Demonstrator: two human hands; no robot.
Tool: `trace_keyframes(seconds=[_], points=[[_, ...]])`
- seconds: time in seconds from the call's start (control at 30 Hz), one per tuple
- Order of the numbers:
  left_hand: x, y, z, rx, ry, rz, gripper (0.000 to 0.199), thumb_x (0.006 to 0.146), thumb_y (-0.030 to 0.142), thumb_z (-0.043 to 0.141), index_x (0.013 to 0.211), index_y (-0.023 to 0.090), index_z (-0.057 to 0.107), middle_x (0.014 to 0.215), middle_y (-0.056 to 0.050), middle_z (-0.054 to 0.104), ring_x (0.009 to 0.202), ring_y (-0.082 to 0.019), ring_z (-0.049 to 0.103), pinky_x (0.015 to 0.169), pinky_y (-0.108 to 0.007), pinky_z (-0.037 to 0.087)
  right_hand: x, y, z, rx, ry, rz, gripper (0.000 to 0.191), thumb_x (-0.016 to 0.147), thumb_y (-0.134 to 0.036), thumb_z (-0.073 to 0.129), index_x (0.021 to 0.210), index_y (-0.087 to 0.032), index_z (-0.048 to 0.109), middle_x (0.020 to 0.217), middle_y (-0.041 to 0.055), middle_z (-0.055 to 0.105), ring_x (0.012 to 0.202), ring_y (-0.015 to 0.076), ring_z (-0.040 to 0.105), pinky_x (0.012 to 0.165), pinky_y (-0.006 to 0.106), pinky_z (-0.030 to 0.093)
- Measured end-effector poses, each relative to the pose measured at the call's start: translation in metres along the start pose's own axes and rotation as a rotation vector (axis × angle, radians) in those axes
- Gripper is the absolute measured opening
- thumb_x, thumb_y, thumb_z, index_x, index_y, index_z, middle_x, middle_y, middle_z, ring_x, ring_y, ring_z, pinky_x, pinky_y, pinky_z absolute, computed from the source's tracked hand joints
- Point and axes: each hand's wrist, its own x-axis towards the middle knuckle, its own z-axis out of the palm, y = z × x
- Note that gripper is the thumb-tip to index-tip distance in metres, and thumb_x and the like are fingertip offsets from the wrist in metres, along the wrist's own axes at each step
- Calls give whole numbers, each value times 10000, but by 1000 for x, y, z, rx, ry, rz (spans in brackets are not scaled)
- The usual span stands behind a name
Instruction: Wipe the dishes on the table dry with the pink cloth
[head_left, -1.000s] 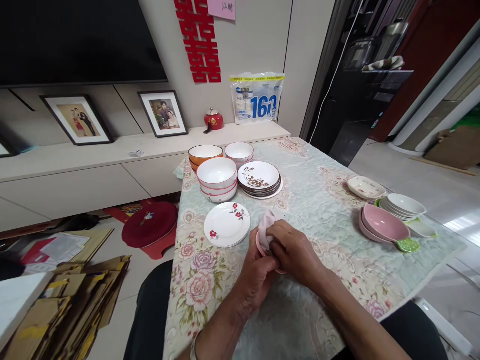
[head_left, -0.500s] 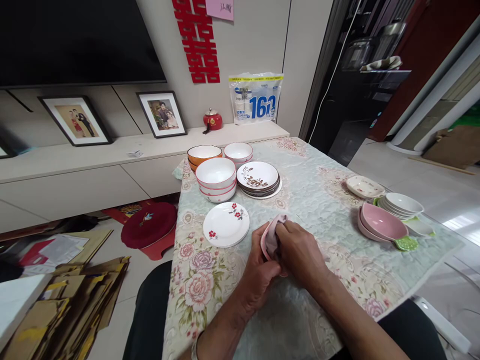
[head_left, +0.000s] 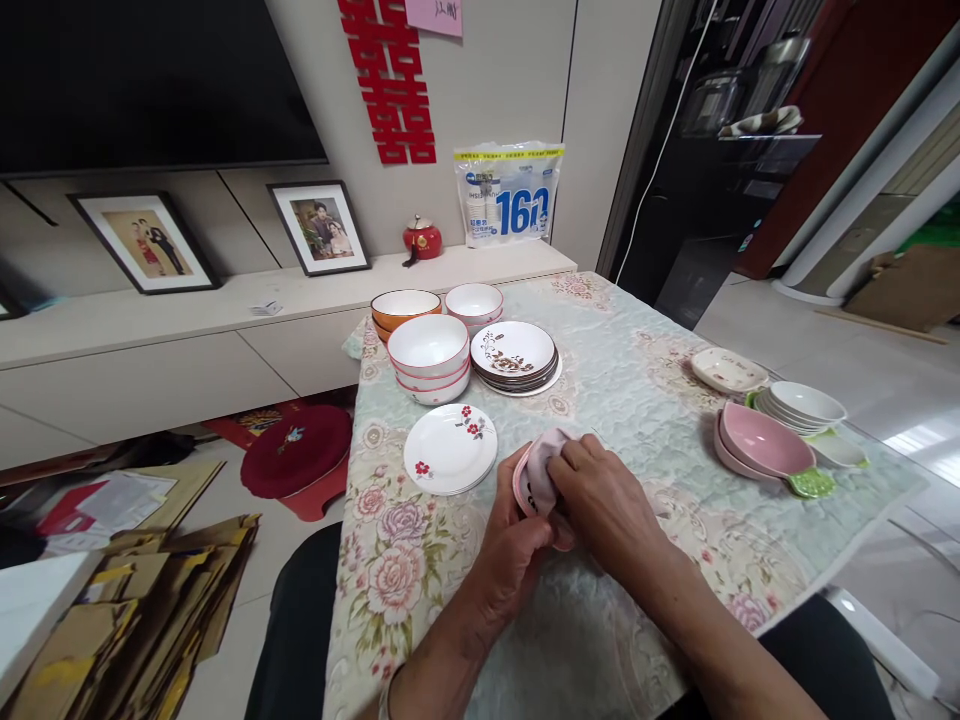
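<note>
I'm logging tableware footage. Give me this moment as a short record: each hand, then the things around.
Left hand: grips a tilted pink-rimmed dish
Right hand: holds pale cloth against the dish's inside
Left of hands: white plates with red flowers
Farther back: red-rimmed bowls, stacked; brown-flowered plates, stacked
Right side: pink bowls, nested
Surface: floral table cover

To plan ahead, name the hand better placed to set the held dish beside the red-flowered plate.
Likely the left hand: it grips the dish and is nearer the plate, while the right hand holds the cloth.
</note>
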Motion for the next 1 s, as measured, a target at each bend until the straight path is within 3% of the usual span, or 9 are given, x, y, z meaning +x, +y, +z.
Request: trace_keyframes(seconds=[0.1,0.2,0.3,0.4,0.47,0.57,0.73,0.87,1.0], points=[[-3,0,1,16,-8,-36,833,527,-6,542,1313,260,472,964,-2,609,708,-122,510,569,-224,417,3,-4,8,-40,109,129,159,753,-37,551,834,-173,564,863,85,579,795,223,523,621,297,361],[-3,0,-1,-12,-27,0,838,508,-23,510,1299,250,480,1003,-9,607,813,-149,540,602,-225,442,6,-5,10,181,146,150,161,787,-28,488,810,-182,526,816,44,563,697,167,498,599,271,347],[-1,2,-4,-59,-23,25,811,527,-32,510,1291,238,479,1034,-17,614,879,-159,556,678,-240,467,8,-2,3,524,60,-15,166,796,-27,481,795,-192,506,801,-3,550,697,129,497,626,233,365],[1,2,-7,-84,-14,10,761,548,-25,512,1265,228,494,996,-18,617,805,-151,564,647,-248,461,7,4,-7,715,-54,-199,182,849,-39,466,790,-197,534,797,-24,559,747,115,517,685,215,384],[3,1,-8,-87,-9,5,731,541,-18,510,1236,210,519,992,-27,619,777,-154,571,620,-252,459,6,7,-9,664,-92,-221,204,833,-26,479,723,-191,525,768,-23,548,719,113,505,657,217,372],[4,0,-6,-74,6,3,765,521,-17,524,1253,206,521,1042,-46,630,816,-181,589,597,-251,459,2,7,-6,365,-108,-116,195,741,-6,543,681,-189,515,787,9,547,709,144,505,590,243,332],[0,1,2,-74,5,-3,820,532,-23,569,1304,239,485,1058,-30,625,819,-161,565,603,-239,458,2,1,5,40,20,89,210,727,-33,586,880,-176,575,913,89,589,783,214,547,587,281,332],[0,-1,-3,-99,-23,10,782,556,-37,558,1285,239,494,980,-9,621,809,-149,565,630,-241,469,8,-1,10,296,85,79,123,831,-69,512,876,-177,552,881,54,590,739,171,533,636,272,363],[5,-2,-14,-196,-36,50,637,670,13,576,1263,240,517,1070,-29,647,900,-157,606,752,-265,490,8,-1,2,660,-11,-82,128,876,-88,498,920,-202,534,890,0,589,777,139,518,690,244,383]])
